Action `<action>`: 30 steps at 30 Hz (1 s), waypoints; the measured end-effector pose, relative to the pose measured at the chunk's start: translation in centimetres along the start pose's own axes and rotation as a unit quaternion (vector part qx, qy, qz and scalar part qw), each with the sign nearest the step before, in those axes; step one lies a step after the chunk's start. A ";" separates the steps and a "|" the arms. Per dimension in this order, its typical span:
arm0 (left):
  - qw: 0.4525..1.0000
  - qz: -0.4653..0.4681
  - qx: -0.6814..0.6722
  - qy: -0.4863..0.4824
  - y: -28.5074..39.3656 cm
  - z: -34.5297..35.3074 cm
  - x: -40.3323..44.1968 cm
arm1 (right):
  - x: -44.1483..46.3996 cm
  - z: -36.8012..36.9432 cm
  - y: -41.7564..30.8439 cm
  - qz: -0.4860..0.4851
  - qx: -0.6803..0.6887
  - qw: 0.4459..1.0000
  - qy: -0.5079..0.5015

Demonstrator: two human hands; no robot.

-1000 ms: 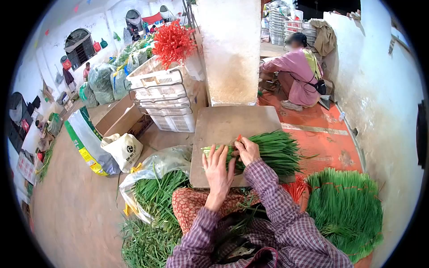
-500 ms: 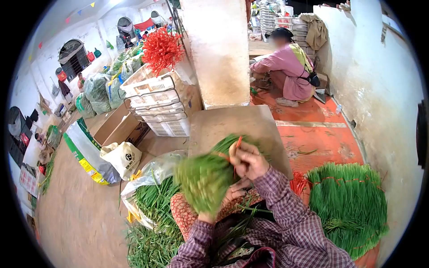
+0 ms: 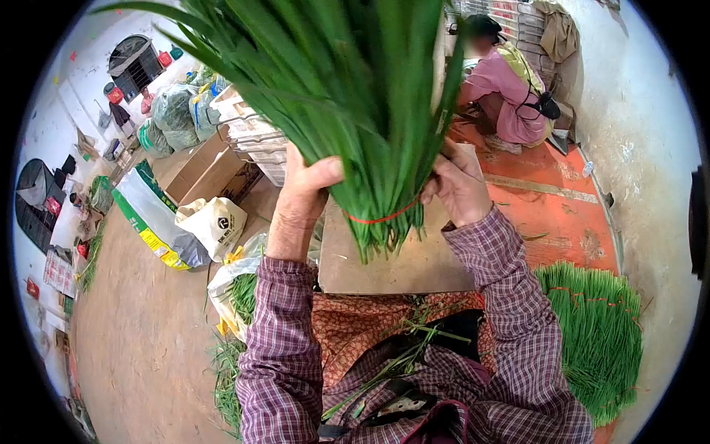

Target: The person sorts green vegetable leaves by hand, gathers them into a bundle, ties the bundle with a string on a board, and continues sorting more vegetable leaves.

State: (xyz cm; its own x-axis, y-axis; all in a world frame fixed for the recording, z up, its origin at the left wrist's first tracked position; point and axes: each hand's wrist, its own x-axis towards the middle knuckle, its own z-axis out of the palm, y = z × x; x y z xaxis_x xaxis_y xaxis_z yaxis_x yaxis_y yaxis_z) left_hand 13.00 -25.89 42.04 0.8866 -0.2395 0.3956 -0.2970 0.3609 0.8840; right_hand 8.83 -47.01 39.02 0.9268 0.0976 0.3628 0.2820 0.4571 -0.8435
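Note:
A large bundle of green garlic chives [image 3: 362, 118] is raised upright close to the camera, leaves fanning upward. Near its cut ends, a red tie [image 3: 381, 218] runs around the stems. My left hand [image 3: 309, 181] grips the bundle's left side, thumb across the front. On the other side, my right hand [image 3: 462, 185] is closed against the stems, some fingers hidden behind them. Beneath the bundle is a brown board [image 3: 370, 274]. Loose green stalks [image 3: 399, 359] lie across my lap.
Tied chives [image 3: 599, 340] are piled at the right. An open plastic bag of greens [image 3: 238, 292] stands on the left, near a cream tote bag [image 3: 212, 224], cardboard box [image 3: 214, 170] and white crates [image 3: 251, 133]. A person in pink [image 3: 510, 92] squats at the back right.
The bundle has gone from low and tilted over my lap to upright in front of the camera. Both hands have moved up with it, now on opposite sides. The view has shifted slightly.

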 end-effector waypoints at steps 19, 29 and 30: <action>0.988 -0.079 0.132 -0.027 -12.7 -1.1 -3.4 | -1.0 -5.2 12.2 0.062 0.120 0.983 0.121; 0.951 -0.129 0.213 -0.184 -8.0 2.3 1.8 | -9.1 -1.3 9.9 -0.003 0.029 0.985 0.167; 0.942 -0.134 0.253 -0.173 -8.6 2.2 1.7 | -9.6 -1.7 10.6 -0.003 -0.027 0.985 0.171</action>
State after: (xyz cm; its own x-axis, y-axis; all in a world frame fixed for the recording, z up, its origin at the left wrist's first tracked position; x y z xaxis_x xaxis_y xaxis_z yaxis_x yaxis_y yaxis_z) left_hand 16.29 -31.42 35.71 0.8111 -0.5721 0.1217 -0.2875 -0.2088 0.9347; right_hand 3.38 -44.62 25.97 0.9519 -0.2119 0.2214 0.2919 0.4076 -0.8652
